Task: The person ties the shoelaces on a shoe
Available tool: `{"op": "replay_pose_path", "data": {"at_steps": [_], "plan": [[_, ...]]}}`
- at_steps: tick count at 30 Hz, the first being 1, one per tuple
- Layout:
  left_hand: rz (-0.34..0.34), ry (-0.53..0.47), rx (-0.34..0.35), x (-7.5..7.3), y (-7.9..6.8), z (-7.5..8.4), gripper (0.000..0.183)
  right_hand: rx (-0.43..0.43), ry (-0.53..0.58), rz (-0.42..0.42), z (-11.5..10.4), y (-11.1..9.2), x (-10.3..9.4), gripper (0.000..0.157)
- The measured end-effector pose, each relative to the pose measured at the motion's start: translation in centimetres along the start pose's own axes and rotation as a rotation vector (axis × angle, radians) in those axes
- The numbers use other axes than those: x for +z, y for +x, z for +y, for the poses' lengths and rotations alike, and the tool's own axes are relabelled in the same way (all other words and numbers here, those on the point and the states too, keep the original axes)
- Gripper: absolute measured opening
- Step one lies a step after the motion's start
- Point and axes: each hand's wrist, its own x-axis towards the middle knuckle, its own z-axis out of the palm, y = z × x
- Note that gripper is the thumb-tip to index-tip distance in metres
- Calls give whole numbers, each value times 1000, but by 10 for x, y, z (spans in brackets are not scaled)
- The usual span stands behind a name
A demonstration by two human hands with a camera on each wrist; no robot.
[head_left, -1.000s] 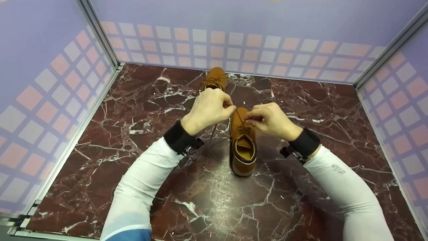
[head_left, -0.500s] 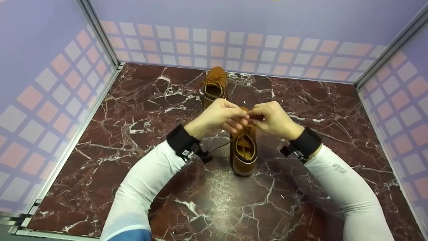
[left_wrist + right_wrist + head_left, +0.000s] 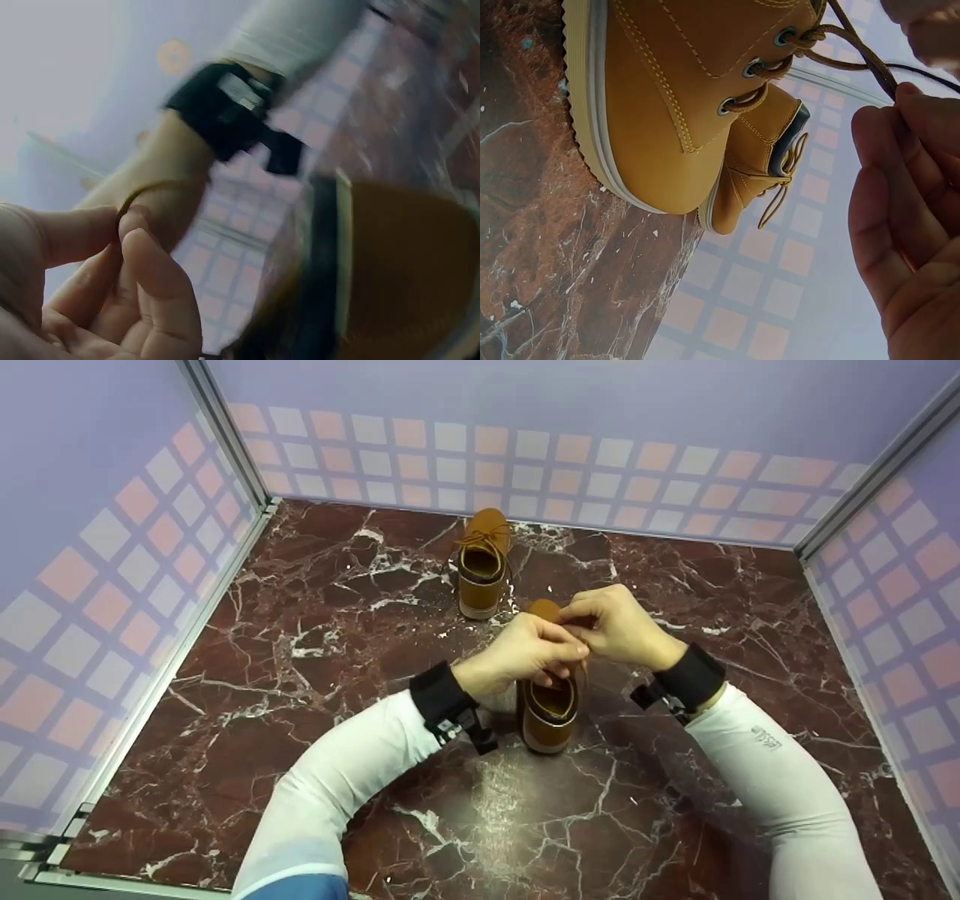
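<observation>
A tan lace-up shoe (image 3: pixel 547 735) stands on the floor with its heel toward me, and both hands are over its laced front. My left hand (image 3: pixel 525 650) pinches a brown shoelace (image 3: pixel 132 198) between thumb and forefinger above the shoe opening. Close beside it, my right hand (image 3: pixel 619 628) pinches a lace loop (image 3: pixel 870 58) between thumb and fingers. In the right wrist view, the laces cross in a knot (image 3: pixel 810 39) at the top eyelets. From the head, the hands hide most of the lacing.
A matching tan shoe (image 3: pixel 484 592) with a tied bow stands farther back and left. Dark red marble-patterned flooring (image 3: pixel 360 675) lies under both shoes, with small white flecks near them. Checkered lilac walls (image 3: pixel 525 450) enclose the back and sides.
My left hand has moved from the left of the shoe toward the right hand, then down and nearer over the shoe opening. The right hand has stayed nearly in place, still pinching the lace.
</observation>
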Motion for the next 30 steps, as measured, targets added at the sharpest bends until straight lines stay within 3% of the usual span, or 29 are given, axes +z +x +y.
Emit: {"op": "replay_pose_path", "data": {"at_steps": [6, 9, 11, 14, 17, 21, 24, 27, 30], "plan": [[89, 490, 178, 12, 7, -13, 12, 28, 13, -18, -1, 2, -3, 13], [176, 758, 287, 18, 11, -16, 15, 30, 17, -20, -3, 3, -5, 14], [245, 893, 320, 22, 14, -17, 17, 34, 23, -21, -4, 4, -6, 16], [314, 1026, 308, 29, 17, -18, 17, 46, 32, -19, -5, 4, -7, 19], [260, 1078, 275, 33, 16, -16, 25, 63, 48, -31, -6, 4, -7, 15], [55, 1047, 306, 26, 10, -6, 39, 81, 74, -47, -5, 3, -6, 12], [-29, 1012, 342, 12, 7, 4, 35, 87, 82, -34, -4, 2, -7, 15], [-3, 1003, 334, -3, 6, 11, 28, 88, 81, -26, -3, 1, -8, 16], [122, 999, 292, -15, 5, 13, 23, 89, 84, -34, -3, 0, -8, 12]]}}
